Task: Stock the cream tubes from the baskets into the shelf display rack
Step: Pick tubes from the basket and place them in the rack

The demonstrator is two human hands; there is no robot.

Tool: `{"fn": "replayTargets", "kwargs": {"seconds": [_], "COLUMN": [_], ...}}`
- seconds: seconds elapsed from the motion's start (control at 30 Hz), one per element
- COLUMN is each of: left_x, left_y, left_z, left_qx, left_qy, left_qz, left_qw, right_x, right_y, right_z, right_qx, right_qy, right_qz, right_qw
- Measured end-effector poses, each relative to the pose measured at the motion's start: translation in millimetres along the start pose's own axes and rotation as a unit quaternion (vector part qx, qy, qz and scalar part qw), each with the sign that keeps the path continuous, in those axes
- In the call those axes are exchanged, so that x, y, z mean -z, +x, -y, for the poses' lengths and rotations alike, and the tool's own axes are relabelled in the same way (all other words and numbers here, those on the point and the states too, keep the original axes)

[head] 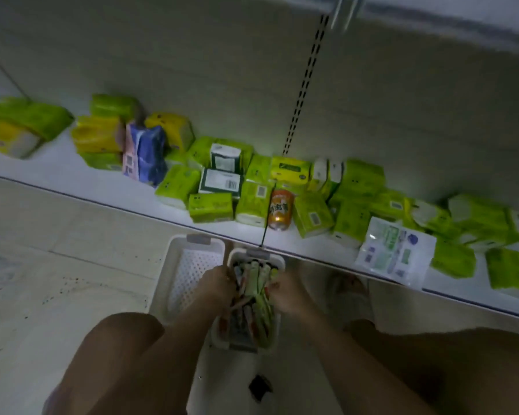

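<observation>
Both hands are down in the full basket on the floor, left hand and right hand flanking the cream tubes, fingers among them; blur hides whether either hand truly grips. Left of the left hand sits an empty basket. Beyond the hands, the shelf carries tissue packs and a can. Risk: grabbing a loose bundle could let tubes slip out, or tip the narrow basket.
</observation>
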State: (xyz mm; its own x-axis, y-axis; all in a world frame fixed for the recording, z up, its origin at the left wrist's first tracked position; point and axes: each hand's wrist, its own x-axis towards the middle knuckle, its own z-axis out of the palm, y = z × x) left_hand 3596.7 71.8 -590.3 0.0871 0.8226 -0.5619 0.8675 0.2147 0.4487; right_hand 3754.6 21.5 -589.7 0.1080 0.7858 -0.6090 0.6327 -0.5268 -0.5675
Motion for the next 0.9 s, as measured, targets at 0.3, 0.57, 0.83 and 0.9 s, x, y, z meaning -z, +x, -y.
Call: {"fn": "replayTargets", "kwargs": {"seconds": [0.3, 0.57, 0.83, 0.9], "left_x": [-127.4, -145.9, -54.6, -35.3], "left_y": [100.6, 100.1, 11.8, -12.1], "left_z": [-8.6, -1.6, -9.1, -10.9], "left_qx": [0.022, 0.022, 0.063, 0.062], "left_qy": [0.057, -0.049, -0.208, -0.229], "left_qz": [0.047, 0.031, 0.000, 0.001], "left_qw": [0.997, 0.998, 0.976, 0.971], "right_x": [-81.7, -93.7, 6.0, 31.7], "right_y": [52.8, 62.3, -2.8, -16.1], "right_z": [-65.3, -73.6, -13.3, -6.2], "right_qx": [-0.104, -0.131, -0.121, -0.116], "right_qy": [-0.034, 0.065, -0.034, 0.023], "right_qz": [0.043, 0.068, 0.101, 0.062], "right_qw": [0.993, 0.987, 0.987, 0.991]}}
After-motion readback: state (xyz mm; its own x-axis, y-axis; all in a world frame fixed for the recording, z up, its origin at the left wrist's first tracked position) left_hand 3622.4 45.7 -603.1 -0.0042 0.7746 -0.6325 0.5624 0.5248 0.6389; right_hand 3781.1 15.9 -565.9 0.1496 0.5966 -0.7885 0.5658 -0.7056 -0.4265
